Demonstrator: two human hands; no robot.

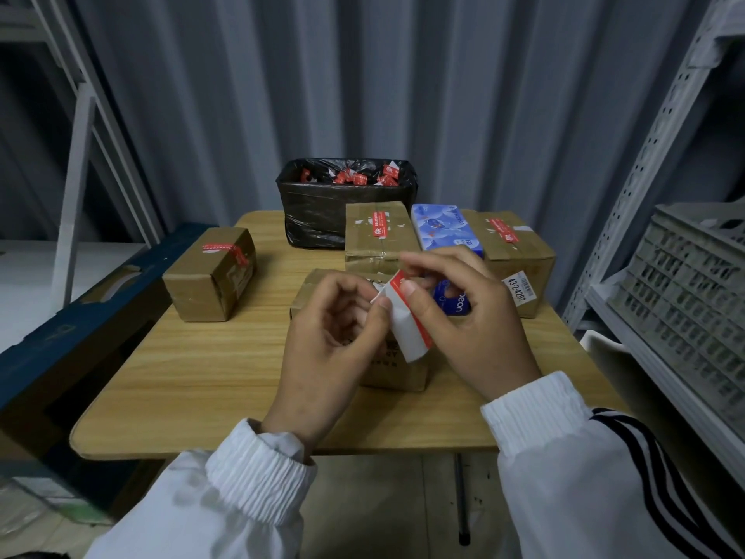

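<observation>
Both hands pinch one red-edged white paper sticker strip [405,322]: left hand [334,336] nips its upper-left corner with thumb and forefinger, other fingers loosely curled; right hand [471,324] pinches the top end. Strip hangs between them, long axis steep, just above the brown cardboard box [397,377]. Likely next move is straight down.

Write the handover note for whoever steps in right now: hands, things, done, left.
Left hand and right hand both pinch a red-and-white sticker above the near box.
The black-lined bin at the table far edge already holds crumpled red stickers.
Left box, back box and right box each carry a red sticker on top.
Left to do, probably: drop this sticker in the bin, then peel those three.
</observation>
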